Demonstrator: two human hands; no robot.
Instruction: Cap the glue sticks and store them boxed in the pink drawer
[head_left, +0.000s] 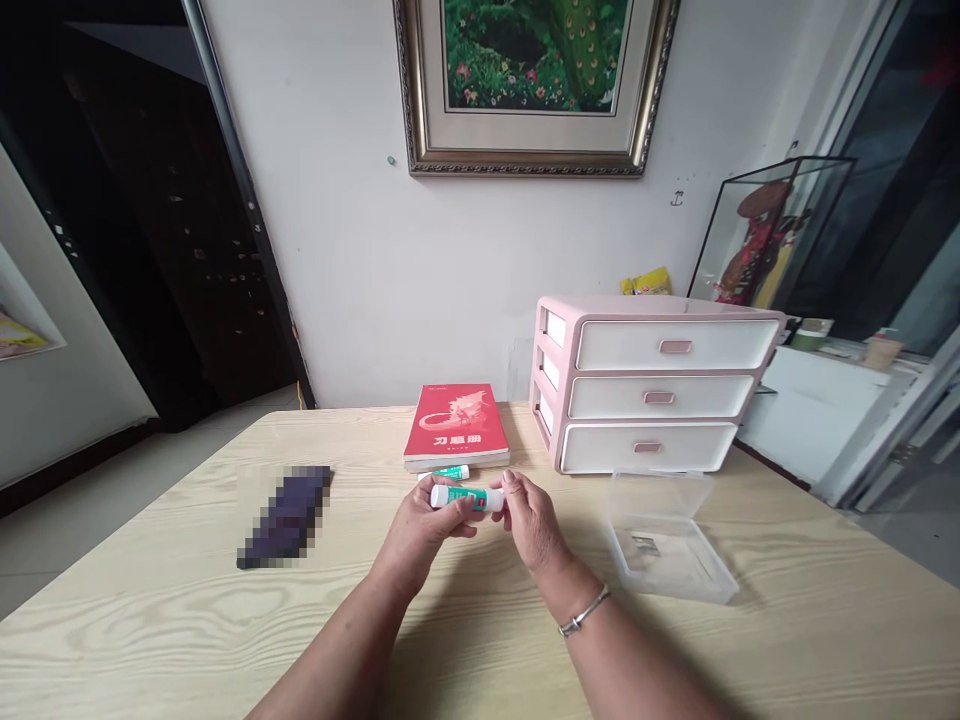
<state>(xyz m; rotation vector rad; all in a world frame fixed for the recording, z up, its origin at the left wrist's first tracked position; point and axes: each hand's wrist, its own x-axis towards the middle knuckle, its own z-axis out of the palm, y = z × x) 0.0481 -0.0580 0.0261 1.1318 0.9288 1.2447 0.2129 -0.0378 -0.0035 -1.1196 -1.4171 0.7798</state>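
A white and green glue stick [459,497] lies sideways between my two hands, just above the table. My left hand [426,522] wraps round its body, thumb along the front. At its right end, the fingers of my right hand [531,515] pinch the white tip; the thumb and fingers partly hide that end. Behind my left hand a second green and white glue stick [452,473] rests on the table, partly covered by the hand. A thick red book [456,425] lies just beyond it.
A pink and white three-drawer box [652,390] stands at the back right. Before it sits an open clear plastic case [675,560] with small metal pieces inside. To the left lies a dark, pixelated object [287,517]. The table [150,620] meets the wall behind.
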